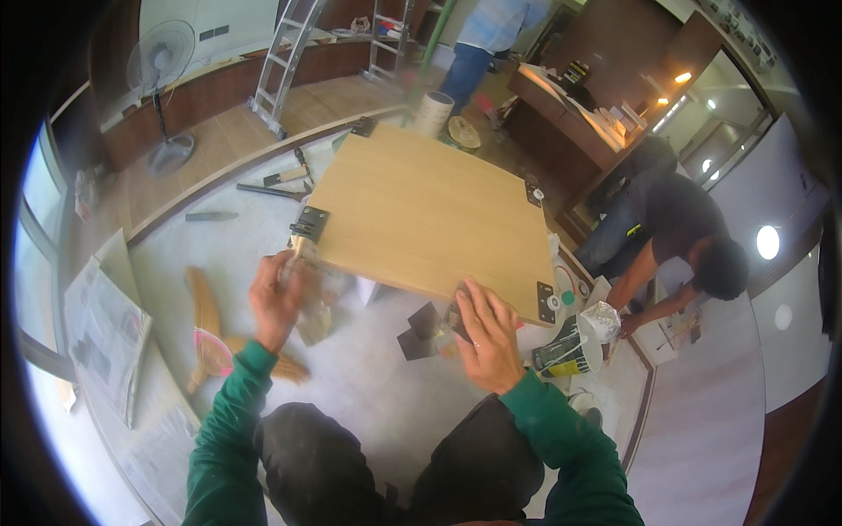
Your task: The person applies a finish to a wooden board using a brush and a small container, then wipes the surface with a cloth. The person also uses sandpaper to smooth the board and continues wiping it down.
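A light wood panel [430,210] lies raised in front of me, with dark metal fittings at its corners; the two right ones carry small white wheels. My left hand [276,296] is closed beside the near left corner, just under a dark hinge-like fitting [310,224]. Motion smears its fingertips, and what they hold cannot be made out. At the panel's near edge, my right hand [489,335] is closed around a small dark block [458,323], partly hidden by the fingers. Two dark flat pieces [421,335] show below the panel between my hands.
A broom [209,329], a hammer [270,190] and other hand tools lie on the white surface at left. Newspaper [110,337] stands farther left. At right, a co-worker [675,219] bends near a paint bucket [570,348]. Ladders [285,66], a fan [160,61] and another person [491,35] are behind.
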A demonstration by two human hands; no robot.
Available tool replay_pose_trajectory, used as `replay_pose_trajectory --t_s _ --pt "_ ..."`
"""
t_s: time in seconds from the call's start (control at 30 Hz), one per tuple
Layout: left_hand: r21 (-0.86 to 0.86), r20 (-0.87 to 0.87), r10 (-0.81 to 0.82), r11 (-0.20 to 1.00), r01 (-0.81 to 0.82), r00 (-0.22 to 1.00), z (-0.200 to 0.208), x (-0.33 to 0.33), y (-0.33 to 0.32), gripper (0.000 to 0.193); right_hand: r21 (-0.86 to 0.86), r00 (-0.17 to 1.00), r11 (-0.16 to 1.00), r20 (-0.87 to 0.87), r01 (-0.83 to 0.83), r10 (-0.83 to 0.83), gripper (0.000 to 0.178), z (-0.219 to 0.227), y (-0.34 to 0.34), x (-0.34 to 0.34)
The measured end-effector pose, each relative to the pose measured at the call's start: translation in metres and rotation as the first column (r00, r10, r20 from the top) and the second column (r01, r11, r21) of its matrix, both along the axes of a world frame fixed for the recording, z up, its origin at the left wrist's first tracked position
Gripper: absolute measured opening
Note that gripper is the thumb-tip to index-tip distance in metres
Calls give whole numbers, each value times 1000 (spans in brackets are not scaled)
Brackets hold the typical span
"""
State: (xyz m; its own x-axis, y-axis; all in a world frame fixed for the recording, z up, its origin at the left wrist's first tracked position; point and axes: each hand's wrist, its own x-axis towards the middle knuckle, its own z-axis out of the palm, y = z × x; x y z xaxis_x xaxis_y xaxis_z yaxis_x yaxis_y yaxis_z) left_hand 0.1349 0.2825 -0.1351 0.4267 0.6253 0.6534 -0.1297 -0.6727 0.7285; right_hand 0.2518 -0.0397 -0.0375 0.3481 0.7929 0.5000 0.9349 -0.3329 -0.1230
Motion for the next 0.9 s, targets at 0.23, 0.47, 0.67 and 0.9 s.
replay_pose_trajectory --t_s 0.23,0.47,0.67,0.9 --pt "210 -42 -144 966 150 989 -11 32 -59 22 150 997 987 -54 -53 62 66 -1 -6 14" --pt "-763 166 -303 564 317 939 54 -25 -16 30 335 954 931 -205 -143 220 59 0 -39 17" --pt "-865 207 -338 374 333 918 36 -62 42 29 247 574 928 -732 -278 366 53 -18 -27 11" --pt "-858 4 -310 487 163 951 47 -79 25 32 -271 329 811 -939 -519 -103 57 -49 11 29"
